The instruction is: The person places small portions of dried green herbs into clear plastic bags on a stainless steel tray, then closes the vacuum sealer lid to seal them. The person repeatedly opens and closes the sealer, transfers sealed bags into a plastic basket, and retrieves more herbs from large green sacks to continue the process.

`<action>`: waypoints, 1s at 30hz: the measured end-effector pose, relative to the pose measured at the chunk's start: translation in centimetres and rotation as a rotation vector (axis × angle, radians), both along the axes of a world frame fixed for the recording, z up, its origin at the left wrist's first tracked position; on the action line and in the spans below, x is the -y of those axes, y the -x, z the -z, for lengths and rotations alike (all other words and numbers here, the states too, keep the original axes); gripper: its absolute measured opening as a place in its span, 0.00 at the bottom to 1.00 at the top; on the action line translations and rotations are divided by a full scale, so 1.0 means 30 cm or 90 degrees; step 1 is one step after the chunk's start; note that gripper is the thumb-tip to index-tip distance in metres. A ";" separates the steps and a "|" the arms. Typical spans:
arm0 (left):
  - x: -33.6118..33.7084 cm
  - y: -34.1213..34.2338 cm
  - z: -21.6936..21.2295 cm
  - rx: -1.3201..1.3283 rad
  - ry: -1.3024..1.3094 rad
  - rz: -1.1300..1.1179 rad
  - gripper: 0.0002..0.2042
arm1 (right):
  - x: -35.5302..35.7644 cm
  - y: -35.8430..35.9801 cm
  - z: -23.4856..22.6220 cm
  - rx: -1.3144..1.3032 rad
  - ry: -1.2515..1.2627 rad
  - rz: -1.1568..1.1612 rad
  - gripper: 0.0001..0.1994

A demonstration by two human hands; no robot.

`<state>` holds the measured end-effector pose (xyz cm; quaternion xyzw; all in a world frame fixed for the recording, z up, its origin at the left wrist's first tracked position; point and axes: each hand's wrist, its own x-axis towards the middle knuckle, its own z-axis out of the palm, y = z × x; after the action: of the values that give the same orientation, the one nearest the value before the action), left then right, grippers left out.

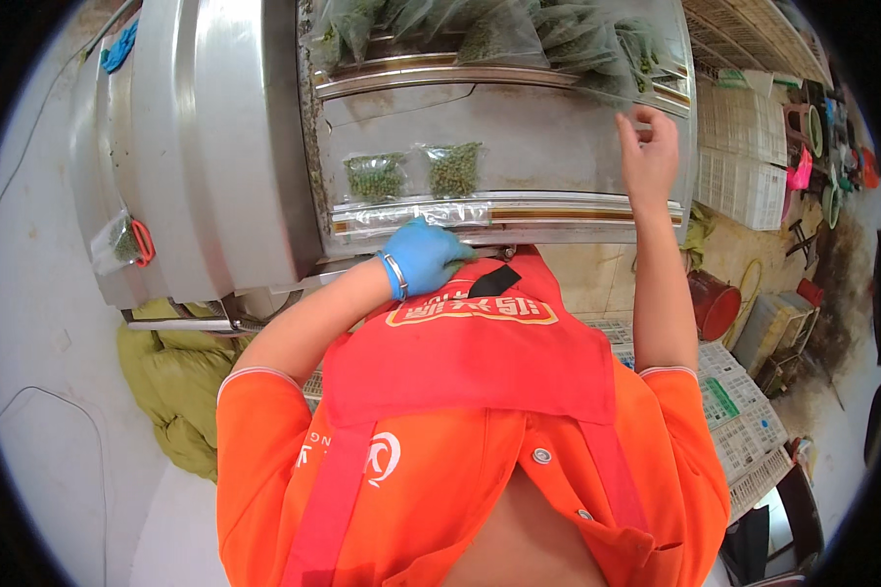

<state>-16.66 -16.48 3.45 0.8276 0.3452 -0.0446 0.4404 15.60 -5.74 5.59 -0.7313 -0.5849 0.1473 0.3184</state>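
- Your left hand (pixel 423 256), in a thin blue disposable glove with a metal bangle at the wrist, lies palm down on the near edge of the steel sealing machine (pixel 558 137), the fingers curled over the end of a long clear plastic bag (pixel 411 213).
- That long clear bag lies flat along the near sealing bar (pixel 578 207) of the machine, stretching to the left from your gloved fingers; whether you pinch it or only press it down cannot be told.
- Your bare right hand (pixel 646 147) is raised over the right end of the machine bed, fingers bent and closed on the edge of a large clear plastic sheet or bag (pixel 612 73) that hangs down from above.
- Two small clear pouches of green peas lie side by side on the steel bed just beyond the near bar: the left pouch (pixel 375 177) and the right pouch (pixel 455 169), close together, well apart from your right hand.
- More clear bags of green pods (pixel 519 34) lie heaped along the far side of the machine.
- The curved steel lid (pixel 206 147) stands open to your left.
- White plastic crates (pixel 744 157) are stacked to your right, and a red bucket (pixel 715 303) stands on the floor below them.
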 end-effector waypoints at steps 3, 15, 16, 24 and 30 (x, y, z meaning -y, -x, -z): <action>-0.057 -0.057 -0.045 0.147 0.175 -0.221 0.16 | 0.005 -0.009 0.008 -0.104 -0.054 -0.060 0.06; -0.159 -0.310 0.078 0.332 0.809 -0.786 0.17 | 0.332 0.125 0.068 -0.520 0.267 0.018 0.09; -0.166 -0.319 0.050 0.307 0.828 -0.788 0.17 | 0.319 0.111 0.089 -0.654 0.365 0.129 0.10; -0.186 -0.263 0.074 0.294 0.561 -0.641 0.20 | 0.218 0.032 0.069 -0.686 0.481 -0.044 0.13; -0.174 -0.233 0.050 -0.076 -0.178 -0.309 0.30 | 0.188 0.086 0.139 -0.201 0.346 -0.277 0.12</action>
<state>-9.68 -11.28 1.96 0.7694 0.5614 0.0614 0.2985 13.03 -11.37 1.41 -0.6163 -0.6096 0.4719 0.1606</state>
